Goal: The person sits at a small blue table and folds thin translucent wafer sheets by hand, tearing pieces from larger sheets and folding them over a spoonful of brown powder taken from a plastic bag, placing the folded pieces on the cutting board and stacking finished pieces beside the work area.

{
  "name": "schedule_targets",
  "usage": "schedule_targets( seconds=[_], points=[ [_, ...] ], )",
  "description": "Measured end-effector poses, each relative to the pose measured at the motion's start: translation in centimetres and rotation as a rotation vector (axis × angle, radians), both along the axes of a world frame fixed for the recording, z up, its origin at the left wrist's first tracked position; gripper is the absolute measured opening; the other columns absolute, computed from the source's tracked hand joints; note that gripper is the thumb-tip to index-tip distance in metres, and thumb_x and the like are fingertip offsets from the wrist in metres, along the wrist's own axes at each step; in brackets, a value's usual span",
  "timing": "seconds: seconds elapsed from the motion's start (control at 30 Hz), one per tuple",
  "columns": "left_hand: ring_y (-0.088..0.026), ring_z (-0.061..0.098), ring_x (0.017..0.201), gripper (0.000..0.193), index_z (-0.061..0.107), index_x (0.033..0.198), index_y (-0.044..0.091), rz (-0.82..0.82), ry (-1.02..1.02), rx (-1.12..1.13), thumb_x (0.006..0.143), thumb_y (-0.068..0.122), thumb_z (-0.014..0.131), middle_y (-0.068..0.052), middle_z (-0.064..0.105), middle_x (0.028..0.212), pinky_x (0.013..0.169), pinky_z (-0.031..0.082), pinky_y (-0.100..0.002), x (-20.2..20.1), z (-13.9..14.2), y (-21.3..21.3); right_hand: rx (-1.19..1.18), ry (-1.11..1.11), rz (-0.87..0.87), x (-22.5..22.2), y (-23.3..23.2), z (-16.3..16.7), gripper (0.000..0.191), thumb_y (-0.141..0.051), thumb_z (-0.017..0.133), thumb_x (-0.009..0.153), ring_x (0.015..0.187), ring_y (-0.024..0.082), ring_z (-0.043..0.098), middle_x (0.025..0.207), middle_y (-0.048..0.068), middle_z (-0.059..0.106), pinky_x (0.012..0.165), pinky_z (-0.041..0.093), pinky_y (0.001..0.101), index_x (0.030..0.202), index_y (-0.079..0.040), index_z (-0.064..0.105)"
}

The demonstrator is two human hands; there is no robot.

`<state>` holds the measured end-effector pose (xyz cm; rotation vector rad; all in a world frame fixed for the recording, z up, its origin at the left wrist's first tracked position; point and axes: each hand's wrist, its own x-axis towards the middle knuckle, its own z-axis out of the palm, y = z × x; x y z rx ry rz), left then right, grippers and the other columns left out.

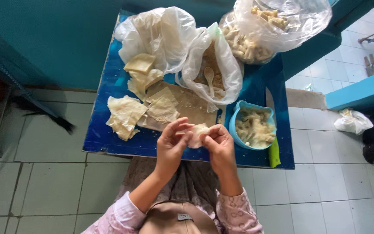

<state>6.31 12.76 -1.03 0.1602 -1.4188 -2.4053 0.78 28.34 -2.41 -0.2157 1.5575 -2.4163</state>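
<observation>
Pinching a thin, pale, floury dough wrapper [198, 132], left hand [172, 145] and right hand [220, 145] each close their grip on it above the blue worktop's [109, 138] near edge. Crumpled square wrappers [124, 115] lie left; a blue plastic bowl [239, 113] of shredded filling sits right.

The person wears a pale pink top with long sleeves, the cloth patterned all over with small rings and dots in a slightly darker tone. Both sleeves end at the forearm, well back from the fingers [186, 126], leaving the wrists bare. Below the sleeves, nearest the camera, sits a tan cap brim or head covering with a small dark label at its middle. Over the lap lies a skirt of muted brown and pink print. No rings or bracelets can be made out.
</observation>
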Motion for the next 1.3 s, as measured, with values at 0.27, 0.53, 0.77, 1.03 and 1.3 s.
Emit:
schedule_targets(
  seconds=[0.27, 0.53, 0.77, 1.03, 1.3],
  points=[
    [-0.022, 0.075, 0.095, 0.037, 0.063, 0.135, 0.006, 0.168, -0.001, -0.77, 0.099, 0.005, 0.067, -0.012, 0.076, 0.11, 0.079, 0.06, -0.032, -3.1, -0.5, -1.2, 0.759, 0.341, -0.122, -3.3, 0.2, 1.0, 0.014, -0.003, 0.066, 0.099, 0.083, 0.018, 0.068, 0.096, 0.008, 0.072, 0.072, 0.056, 0.0294, 0.112, 0.0, 0.071],
    [-0.032, 0.072, 0.1, 0.045, 0.06, 0.134, 0.006, 0.372, 0.063, -1.344, 0.09, 0.001, 0.064, -0.015, 0.071, 0.122, 0.081, 0.058, -0.039, -4.0, 0.2, -1.7, 1.341, 0.804, -0.278, -3.4, -2.6, 4.7, 0.042, -0.007, 0.074, 0.081, 0.097, 0.04, 0.064, 0.112, 0.021, 0.061, 0.079, 0.052, 0.0457, 0.12, 0.003, 0.066],
    [-0.015, 0.064, 0.074, 0.02, 0.066, 0.12, 0.009, 0.543, -0.059, -0.912, 0.1, 0.008, 0.069, -0.007, 0.066, 0.1, 0.062, 0.053, -0.027, 1.2, 1.1, -6.6, 0.974, 0.871, -0.132, -2.5, -7.5, 5.8, 0.007, -0.002, 0.071, 0.092, 0.092, 0.033, 0.067, 0.097, 0.014, 0.065, 0.082, 0.053, 0.0408, 0.098, -0.002, 0.068],
    [-0.008, 0.057, 0.078, 0.015, 0.063, 0.117, 0.006, 0.747, -0.304, -0.646, 0.107, 0.016, 0.064, -0.005, 0.065, 0.099, 0.069, 0.05, -0.024, 5.0, 0.8, -12.9, 0.977, 1.076, 0.193, -1.9, -18.4, 2.4, 0.01, -0.008, 0.073, 0.088, 0.09, 0.037, 0.064, 0.091, 0.014, 0.063, 0.079, 0.052, 0.0449, 0.083, -0.004, 0.065],
    [-0.012, 0.072, 0.085, 0.024, 0.07, 0.119, 0.001, 0.519, -0.315, -0.504, 0.104, 0.016, 0.06, -0.008, 0.077, 0.103, 0.074, 0.057, -0.024, 4.4, 0.9, -12.7, 0.706, 0.529, 0.118, -3.4, -18.7, 3.1, 0.004, -0.007, 0.071, 0.091, 0.079, 0.025, 0.065, 0.095, 0.009, 0.065, 0.069, 0.053, 0.0378, 0.092, -0.003, 0.07]
  ],
)
